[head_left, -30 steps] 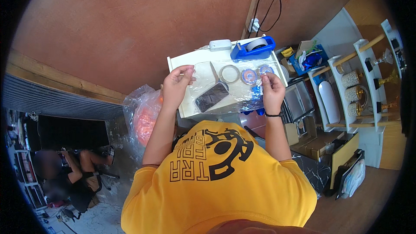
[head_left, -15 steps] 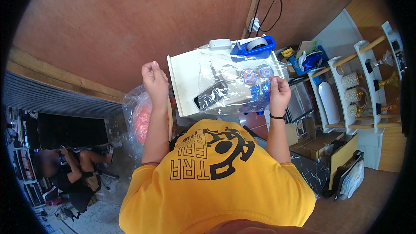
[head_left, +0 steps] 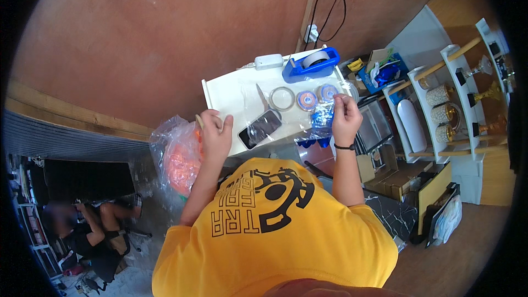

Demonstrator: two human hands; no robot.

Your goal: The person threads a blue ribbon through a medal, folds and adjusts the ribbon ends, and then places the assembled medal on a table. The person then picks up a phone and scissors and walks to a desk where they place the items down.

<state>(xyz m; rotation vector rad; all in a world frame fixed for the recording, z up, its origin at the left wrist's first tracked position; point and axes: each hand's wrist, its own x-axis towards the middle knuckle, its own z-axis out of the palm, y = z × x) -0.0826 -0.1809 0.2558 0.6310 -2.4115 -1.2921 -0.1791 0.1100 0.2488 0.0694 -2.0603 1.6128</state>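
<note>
In mid-frame, right of centre, the right hand [head_left: 347, 118] pinches the edge of a clear bag [head_left: 300, 121] spread loosely above the white table [head_left: 225, 102]. The left hand [head_left: 216, 133], left of centre, looks empty, thumb and fingers apart. Tugging 1-handed could snag the scissors [head_left: 263, 97], tearing the film, or drag the phone [head_left: 260, 129] off.

A clear, wrinkled plastic sheet [head_left: 322, 122], pinched by the right hand [head_left: 345, 117], drapes over the white tabletop [head_left: 227, 92].
</note>
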